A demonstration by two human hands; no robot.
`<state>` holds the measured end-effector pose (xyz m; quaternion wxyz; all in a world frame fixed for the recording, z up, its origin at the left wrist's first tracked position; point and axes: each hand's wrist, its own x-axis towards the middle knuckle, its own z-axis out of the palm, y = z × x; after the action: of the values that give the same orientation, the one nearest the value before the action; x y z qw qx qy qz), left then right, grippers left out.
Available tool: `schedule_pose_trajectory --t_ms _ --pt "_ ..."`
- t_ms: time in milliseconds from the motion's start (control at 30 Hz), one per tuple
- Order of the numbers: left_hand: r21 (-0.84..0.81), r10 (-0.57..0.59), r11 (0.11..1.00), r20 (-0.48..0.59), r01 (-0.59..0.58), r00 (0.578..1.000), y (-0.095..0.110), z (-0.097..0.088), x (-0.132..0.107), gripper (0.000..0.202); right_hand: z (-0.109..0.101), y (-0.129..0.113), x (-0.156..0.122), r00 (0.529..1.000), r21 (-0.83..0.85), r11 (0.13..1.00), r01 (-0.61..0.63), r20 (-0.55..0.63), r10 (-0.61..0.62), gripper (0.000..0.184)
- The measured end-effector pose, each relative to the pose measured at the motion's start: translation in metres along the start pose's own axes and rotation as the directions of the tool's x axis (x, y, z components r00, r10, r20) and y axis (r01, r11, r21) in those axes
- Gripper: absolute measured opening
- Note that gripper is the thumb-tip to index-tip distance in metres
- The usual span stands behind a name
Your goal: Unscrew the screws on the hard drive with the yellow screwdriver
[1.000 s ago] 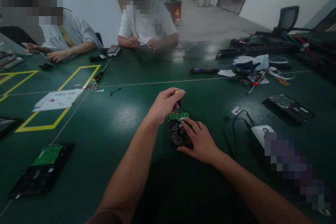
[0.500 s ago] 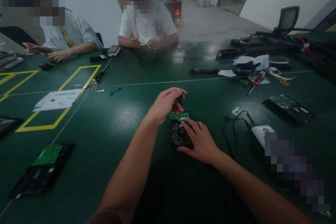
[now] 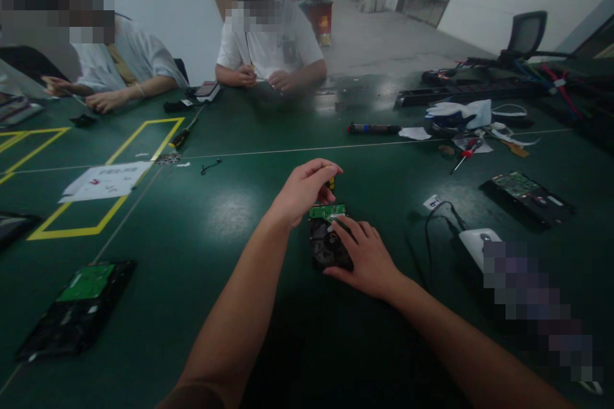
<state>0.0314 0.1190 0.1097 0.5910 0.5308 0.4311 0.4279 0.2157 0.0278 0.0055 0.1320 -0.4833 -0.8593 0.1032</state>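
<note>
A hard drive [image 3: 323,246] with a green circuit board [image 3: 326,211] at its far end lies on the green table in front of me. My left hand [image 3: 309,188] is closed around the black-and-yellow handle of a screwdriver [image 3: 331,184], held upright over the board end. Its shaft and tip cannot be made out. My right hand [image 3: 367,252] rests on the drive's right side, fingers bent over the top and thumb along the near edge, gripping it.
Other hard drives lie at the left [image 3: 74,313] and right [image 3: 527,198]. A white power strip [image 3: 480,243] with a black cable is on the right. Farther off are a red screwdriver [image 3: 465,154], a yellow-black screwdriver [image 3: 179,138] and paper [image 3: 108,180]. Two people sit across the table.
The screwdriver handle has turned in my left hand: yellow marks now show where it looked dark. My right hand and the hard drive stay in place.
</note>
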Motion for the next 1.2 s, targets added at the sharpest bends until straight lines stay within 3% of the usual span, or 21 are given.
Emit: schedule_pose_trajectory --t_ms 300,567,1000,1200 --pt "-0.081 -0.05 0.995 0.017 0.051 0.999 0.0038 0.0022 -0.0015 0.011 -0.0022 -0.0003 -0.0005 1.0 0.007 1.0 0.005 0.0 -0.005 0.086" --pt "-0.002 0.009 1.0 -0.037 -0.009 0.999 -0.0007 -0.0022 0.0017 0.022 -0.0004 0.0005 0.0 1.0 0.007 1.0 0.003 0.011 -0.003 0.088" --pt "-0.014 0.008 1.0 -0.018 -0.008 1.0 -0.0026 -0.0024 0.0015 0.012 -0.0021 0.0003 -0.0002 1.0 0.017 1.0 0.006 0.0 -0.006 0.088" --pt "0.035 0.019 0.999 -0.015 -0.019 1.0 -0.0018 -0.0036 0.0019 0.018 -0.0013 0.0007 0.0 1.0 0.011 1.0 0.01 -0.003 -0.01 0.089"
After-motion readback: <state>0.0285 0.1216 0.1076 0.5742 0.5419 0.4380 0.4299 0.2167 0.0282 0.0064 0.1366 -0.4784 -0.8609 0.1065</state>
